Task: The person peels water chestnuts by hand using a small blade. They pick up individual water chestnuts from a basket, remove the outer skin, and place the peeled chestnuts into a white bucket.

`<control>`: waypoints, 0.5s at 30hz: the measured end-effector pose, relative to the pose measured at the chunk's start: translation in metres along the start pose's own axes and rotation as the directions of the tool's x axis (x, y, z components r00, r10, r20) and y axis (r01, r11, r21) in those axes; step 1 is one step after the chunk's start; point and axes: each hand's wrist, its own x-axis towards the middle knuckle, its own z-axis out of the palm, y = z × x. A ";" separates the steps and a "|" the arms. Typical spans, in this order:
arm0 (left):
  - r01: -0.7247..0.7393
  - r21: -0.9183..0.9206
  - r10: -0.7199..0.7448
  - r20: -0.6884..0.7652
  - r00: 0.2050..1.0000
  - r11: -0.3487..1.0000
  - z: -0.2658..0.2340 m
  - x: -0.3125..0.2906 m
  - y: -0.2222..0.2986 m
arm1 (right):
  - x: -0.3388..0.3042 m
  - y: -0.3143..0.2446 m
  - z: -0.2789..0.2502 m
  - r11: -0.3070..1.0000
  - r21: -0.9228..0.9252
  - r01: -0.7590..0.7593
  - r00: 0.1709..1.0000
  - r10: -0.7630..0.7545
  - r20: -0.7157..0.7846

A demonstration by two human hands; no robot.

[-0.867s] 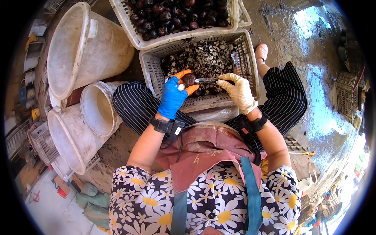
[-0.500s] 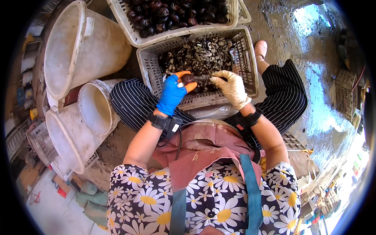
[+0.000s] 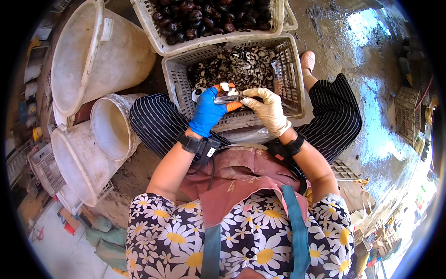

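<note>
My left hand point(image 3: 207, 111), in a blue glove with orange finger covers, is closed round a partly peeled water chestnut point(image 3: 232, 92), whose white flesh shows between the fingers. A short metal peeling knife point(image 3: 226, 99) lies across it, its blade near the left thumb. The cream-gloved right hand point(image 3: 268, 110) pinches the knife's other end, mostly hidden by the fingers. Both hands hover over the near part of a plastic crate point(image 3: 297, 65) holding dark peels and pale scraps point(image 3: 239, 67). Beyond it, another crate point(image 3: 160, 44) is heaped with dark, unpeeled water chestnuts point(image 3: 200, 18).
Large whitish buckets point(image 3: 132, 56) lie tipped to the left, one smaller bucket point(image 3: 127, 125) close to my left knee. Wet, muddy floor point(image 3: 334, 51) spreads to the right, with a slatted crate point(image 3: 409, 111) farther off. My striped legs flank the peel crate.
The dark skin facing up on the water chestnut has given way to white flesh. My right hand has come slightly left and lower, bringing the blade across to my left thumb.
</note>
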 end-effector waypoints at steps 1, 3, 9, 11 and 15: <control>-0.049 0.000 0.049 0.019 0.999 0.999 0.000 -0.001 -0.007 | 0.000 0.001 -0.001 0.997 -0.056 0.051 0.999 -0.050 0.003; -0.144 -0.014 0.144 0.070 0.987 0.990 0.000 -0.001 -0.017 | 0.006 0.015 -0.002 0.992 -0.014 -0.125 0.989 0.123 -0.082; 0.020 -0.014 -0.020 0.009 1.000 1.000 0.005 -0.003 -0.008 | 0.011 0.009 -0.019 0.944 0.200 -0.264 0.954 0.286 -0.089; -0.053 0.108 0.051 0.021 0.998 0.993 0.004 -0.002 -0.009 | -0.002 0.002 -0.004 0.997 -0.065 0.038 0.999 -0.038 -0.004; 0.022 0.018 -0.021 -0.014 1.000 1.000 0.009 -0.007 -0.017 | 0.015 0.024 -0.024 0.893 -0.395 -0.214 0.975 0.171 -0.142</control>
